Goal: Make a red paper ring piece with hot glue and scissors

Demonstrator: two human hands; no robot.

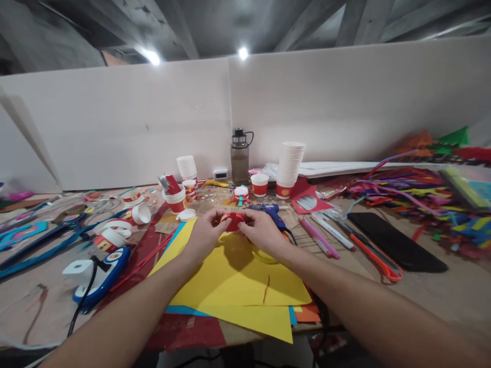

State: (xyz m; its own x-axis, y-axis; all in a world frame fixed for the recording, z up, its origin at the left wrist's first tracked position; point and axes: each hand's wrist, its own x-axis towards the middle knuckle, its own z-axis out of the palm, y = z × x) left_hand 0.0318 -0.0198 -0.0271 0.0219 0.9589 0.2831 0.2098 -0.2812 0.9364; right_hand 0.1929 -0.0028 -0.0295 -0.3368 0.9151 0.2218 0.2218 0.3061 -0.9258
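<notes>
Between my two hands is a small red round piece point(232, 223), perhaps a cut paper cup section; the fingers cover part of it. My left hand point(209, 228) is closed on its left side, thumb on the front. On the right side my right hand point(261, 230) pinches it the same way. Both hands are above several sheets of yellow paper point(230, 276), which lie over blue and orange ones. Just beyond the hands stands a small decorated cup piece point(241, 193) with a white top. A blue glue gun point(276, 214) lies beside my right hand.
At the back are a water bottle point(240, 161), a red-and-white paper cup point(260, 185) and a tall cup stack point(290, 168). A black phone point(395, 241), an orange-handled cutter point(378, 258) and markers point(320, 237) lie right. Left are a power strip point(115, 266) and cut cups point(111, 237).
</notes>
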